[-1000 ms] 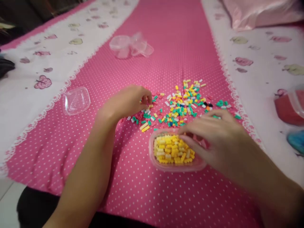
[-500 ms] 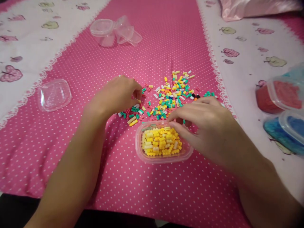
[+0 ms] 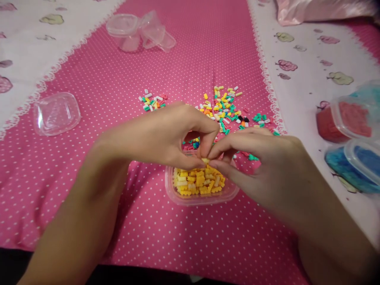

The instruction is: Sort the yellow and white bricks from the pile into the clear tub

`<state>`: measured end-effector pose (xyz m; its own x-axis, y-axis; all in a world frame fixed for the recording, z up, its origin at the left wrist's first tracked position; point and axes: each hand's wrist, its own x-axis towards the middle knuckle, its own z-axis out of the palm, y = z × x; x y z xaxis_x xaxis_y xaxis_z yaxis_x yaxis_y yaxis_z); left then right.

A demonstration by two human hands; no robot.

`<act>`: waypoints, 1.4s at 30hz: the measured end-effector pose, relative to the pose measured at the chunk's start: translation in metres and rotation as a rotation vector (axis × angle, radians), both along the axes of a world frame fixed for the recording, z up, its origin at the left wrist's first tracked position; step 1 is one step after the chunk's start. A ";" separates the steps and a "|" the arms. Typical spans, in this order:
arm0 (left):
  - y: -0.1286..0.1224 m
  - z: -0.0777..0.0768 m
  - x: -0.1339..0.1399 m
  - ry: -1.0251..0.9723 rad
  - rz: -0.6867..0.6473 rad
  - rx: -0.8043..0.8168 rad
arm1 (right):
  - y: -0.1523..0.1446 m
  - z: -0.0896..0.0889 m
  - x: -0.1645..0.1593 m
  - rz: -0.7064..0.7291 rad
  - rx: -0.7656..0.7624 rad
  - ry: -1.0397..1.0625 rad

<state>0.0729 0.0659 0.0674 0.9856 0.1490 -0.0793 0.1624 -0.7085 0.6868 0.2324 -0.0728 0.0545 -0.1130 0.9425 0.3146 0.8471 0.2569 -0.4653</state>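
My left hand and my right hand meet above a clear plastic container. Their fingertips pinch a small yellow toy brick between them. Many yellow and cream bricks fill the container below. Behind my hands lies a loose spread of mixed small bricks in green, white, yellow, red and a few other colours, partly hidden by my fingers. A smaller cluster of bricks shows beyond my left wrist.
A clear lid lies at the left on the pink dotted cloth. Farther back sit clear empty containers. At the right stand a container of red bricks and one of blue bricks. A pink shiny bag rests at the top right.
My left hand has moved right from the loose bricks to above the container, meeting my right hand at a yellow brick. The view has shifted slightly.
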 end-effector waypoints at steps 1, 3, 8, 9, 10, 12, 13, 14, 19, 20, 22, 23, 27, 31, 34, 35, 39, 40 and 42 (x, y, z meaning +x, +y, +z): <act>0.001 0.000 0.000 0.010 -0.006 -0.010 | 0.000 0.000 0.000 0.006 -0.002 0.003; 0.004 0.001 -0.002 0.037 -0.023 -0.016 | 0.000 -0.002 -0.001 0.029 -0.016 0.002; 0.031 0.002 -0.023 0.075 0.042 0.101 | -0.003 -0.007 -0.006 0.090 -0.142 -0.048; 0.038 0.002 -0.029 0.090 0.089 0.140 | -0.004 -0.008 -0.007 0.094 -0.178 -0.064; 0.044 0.000 -0.034 0.120 0.133 0.187 | -0.006 -0.009 -0.007 0.097 -0.206 -0.080; 0.054 -0.004 -0.042 0.200 0.210 0.295 | -0.008 -0.012 -0.009 0.095 -0.230 -0.105; 0.057 -0.006 -0.044 0.232 0.240 0.338 | -0.009 -0.013 -0.009 0.088 -0.228 -0.118; 0.059 -0.008 -0.045 0.256 0.263 0.370 | -0.009 -0.014 -0.009 0.077 -0.221 -0.130; 0.060 -0.014 -0.044 0.315 0.312 0.402 | -0.009 -0.019 -0.010 0.054 -0.198 -0.168; 0.061 -0.016 -0.044 0.324 0.314 0.399 | -0.009 -0.020 -0.010 0.054 -0.184 -0.168; 0.063 -0.019 -0.046 0.343 0.303 0.389 | -0.008 -0.021 -0.011 0.054 -0.162 -0.174; 0.064 -0.021 -0.047 0.349 0.291 0.383 | -0.008 -0.021 -0.012 0.053 -0.156 -0.179; 0.066 -0.022 -0.049 0.347 0.266 0.382 | -0.009 -0.021 -0.011 0.060 -0.159 -0.178; 0.061 -0.015 -0.048 0.346 0.323 0.401 | -0.009 -0.023 -0.011 0.065 -0.139 -0.174; 0.056 -0.010 -0.045 0.269 0.388 0.439 | -0.009 -0.023 -0.011 0.063 -0.126 -0.155; 0.054 -0.010 -0.043 0.231 0.409 0.457 | -0.009 -0.023 -0.011 0.055 -0.116 -0.142; 0.049 -0.014 -0.035 0.151 0.384 0.468 | -0.008 -0.018 -0.010 0.014 -0.065 -0.108; 0.048 -0.018 -0.033 0.157 0.359 0.459 | -0.008 -0.018 -0.010 0.009 -0.050 -0.108; 0.047 -0.025 -0.028 0.183 0.315 0.452 | -0.007 -0.018 -0.010 0.004 -0.031 -0.106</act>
